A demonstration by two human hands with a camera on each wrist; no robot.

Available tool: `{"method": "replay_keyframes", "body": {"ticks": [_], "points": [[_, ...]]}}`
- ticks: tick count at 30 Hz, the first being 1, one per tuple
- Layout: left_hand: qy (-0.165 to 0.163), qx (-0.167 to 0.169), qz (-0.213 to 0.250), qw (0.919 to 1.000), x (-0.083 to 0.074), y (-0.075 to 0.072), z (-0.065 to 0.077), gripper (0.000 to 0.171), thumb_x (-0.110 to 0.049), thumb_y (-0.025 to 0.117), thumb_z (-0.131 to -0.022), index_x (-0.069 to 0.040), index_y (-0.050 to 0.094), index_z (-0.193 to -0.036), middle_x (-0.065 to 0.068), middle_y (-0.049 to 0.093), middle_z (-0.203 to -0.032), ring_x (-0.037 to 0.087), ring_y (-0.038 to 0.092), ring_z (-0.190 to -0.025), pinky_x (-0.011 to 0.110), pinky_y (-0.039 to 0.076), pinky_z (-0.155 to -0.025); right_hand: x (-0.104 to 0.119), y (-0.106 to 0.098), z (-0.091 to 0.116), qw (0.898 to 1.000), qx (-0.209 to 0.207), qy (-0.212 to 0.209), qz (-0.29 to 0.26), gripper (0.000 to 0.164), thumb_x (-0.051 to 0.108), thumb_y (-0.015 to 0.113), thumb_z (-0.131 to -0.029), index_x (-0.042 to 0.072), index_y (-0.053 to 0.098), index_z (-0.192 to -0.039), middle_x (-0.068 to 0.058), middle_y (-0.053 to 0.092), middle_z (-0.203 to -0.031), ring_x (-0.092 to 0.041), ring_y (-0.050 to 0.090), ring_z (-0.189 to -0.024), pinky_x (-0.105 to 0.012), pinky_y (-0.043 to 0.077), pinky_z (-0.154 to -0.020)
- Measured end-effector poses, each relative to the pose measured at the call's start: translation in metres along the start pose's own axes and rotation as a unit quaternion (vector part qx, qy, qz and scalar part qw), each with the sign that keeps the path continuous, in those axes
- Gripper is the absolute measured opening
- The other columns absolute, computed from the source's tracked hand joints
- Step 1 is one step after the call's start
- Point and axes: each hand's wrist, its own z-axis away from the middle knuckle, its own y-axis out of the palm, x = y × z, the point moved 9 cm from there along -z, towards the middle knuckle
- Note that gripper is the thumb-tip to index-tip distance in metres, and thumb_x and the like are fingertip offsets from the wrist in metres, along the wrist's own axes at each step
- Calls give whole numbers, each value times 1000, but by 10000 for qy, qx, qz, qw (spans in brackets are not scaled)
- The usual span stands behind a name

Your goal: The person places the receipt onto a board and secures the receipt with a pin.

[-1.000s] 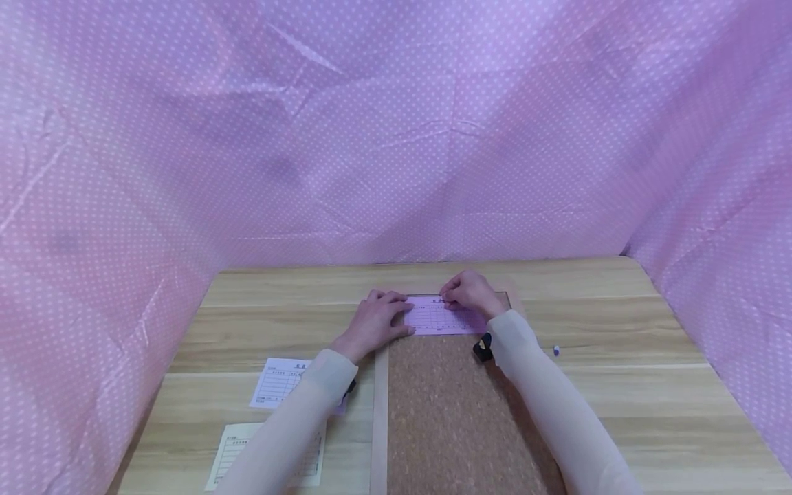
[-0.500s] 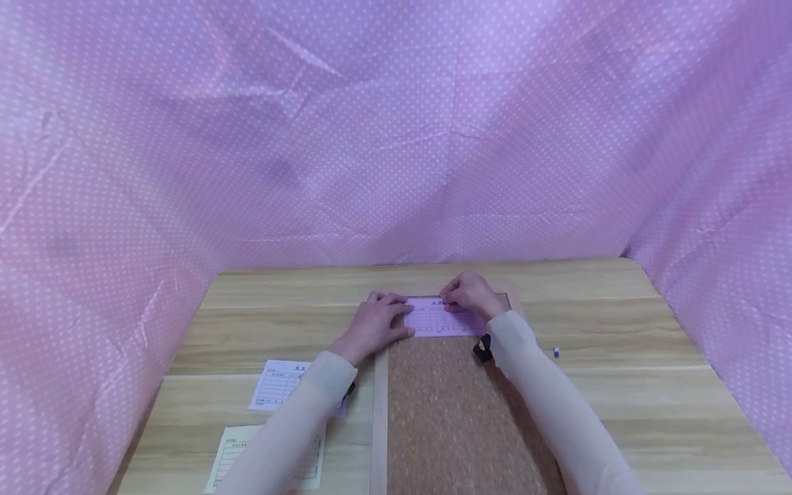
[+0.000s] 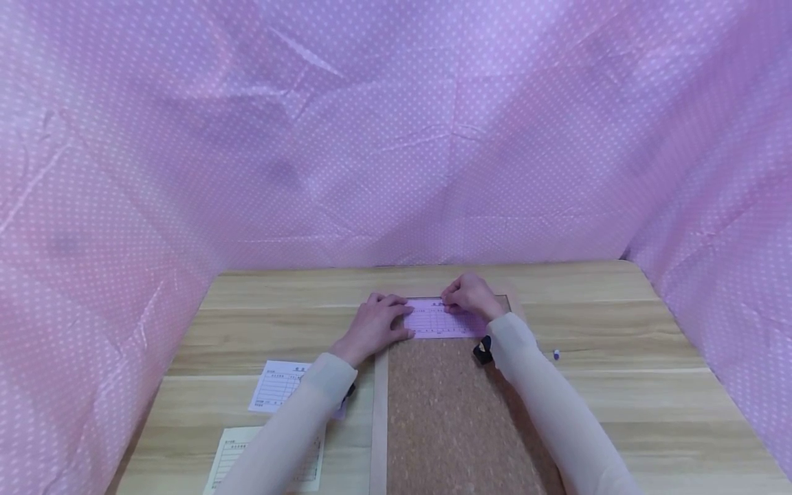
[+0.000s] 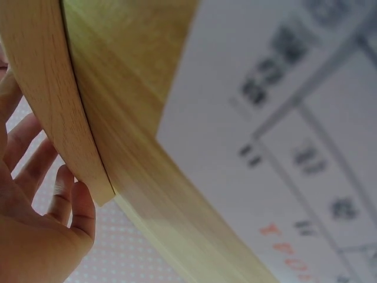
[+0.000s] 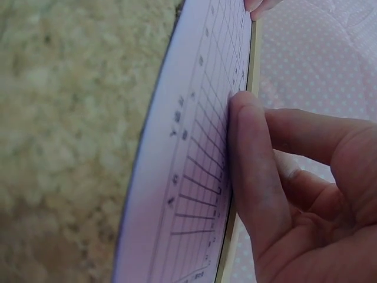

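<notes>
A pink printed form slip (image 3: 427, 320) lies across the far end of a cork board (image 3: 458, 412). My left hand (image 3: 371, 323) rests over the board's left frame, its fingertips and thumb at the slip's left edge. In the left wrist view its fingers (image 4: 44, 159) lie loosely bent along the wooden frame. My right hand (image 3: 471, 295) pinches at the slip's top edge, near the middle. The right wrist view shows the thumb (image 5: 253, 159) pressed close against the slip; a small pale thing between the fingertips is mostly hidden.
A white form slip (image 3: 278, 385) and a cream form slip (image 3: 232, 447) lie on the wooden table (image 3: 643, 412) at left, partly under the left sleeve. A tiny white-and-purple thing (image 3: 556, 355) sits right of the board. Pink dotted cloth (image 3: 396, 137) hangs behind.
Both hands keep their places on the slip and the board. The view has shifted very slightly; nothing else visibly differs.
</notes>
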Motion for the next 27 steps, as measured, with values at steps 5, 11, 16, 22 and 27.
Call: {"method": "replay_keyframes", "body": {"ticks": [5, 11, 16, 22, 27], "points": [[60, -27, -45, 10000, -2, 0, 0, 53, -42, 77, -93, -13, 68, -137, 6, 56, -149, 34, 46, -133, 56, 39, -108, 0, -1, 1, 10000, 17, -24, 10, 14, 0, 68, -95, -9, 75, -104, -12, 74, -86, -8, 68, -64, -21, 57, -62], [77, -39, -67, 9999, -5, -2, 0, 52, -42, 77, -93, -14, 69, -136, 6, 57, -148, 34, 46, -132, 55, 40, -106, -1, -2, 2, 10000, 11, 38, 16, 14, 1, 68, -96, -8, 74, -105, -11, 73, -86, -8, 67, -66, -21, 57, -64], [-34, 28, -113, 9999, -3, -1, 1, 53, -43, 77, -93, -15, 68, -137, 4, 56, -149, 32, 46, -133, 54, 40, -107, -1, 0, 2, 10000, 26, 37, 3, 14, 1, 68, -96, -8, 74, -104, -12, 74, -86, -9, 68, -67, -22, 57, -64], [-82, 36, -151, 9998, -2, 1, 2, 53, -44, 76, -93, -15, 68, -137, 4, 56, -149, 31, 45, -132, 52, 40, -107, -1, 1, 2, 10000, 11, 39, -11, 14, 0, 68, -95, -9, 74, -104, -12, 74, -85, -10, 68, -66, -23, 58, -64], [-78, 9, -148, 9999, -2, 2, 3, 52, -43, 77, -93, -15, 68, -137, 4, 56, -149, 31, 46, -132, 53, 40, -106, -1, 2, 1, 9999, -35, -6, 98, 13, 0, 69, -95, -8, 76, -103, -9, 74, -80, -9, 67, -63, -22, 58, -62]]}}
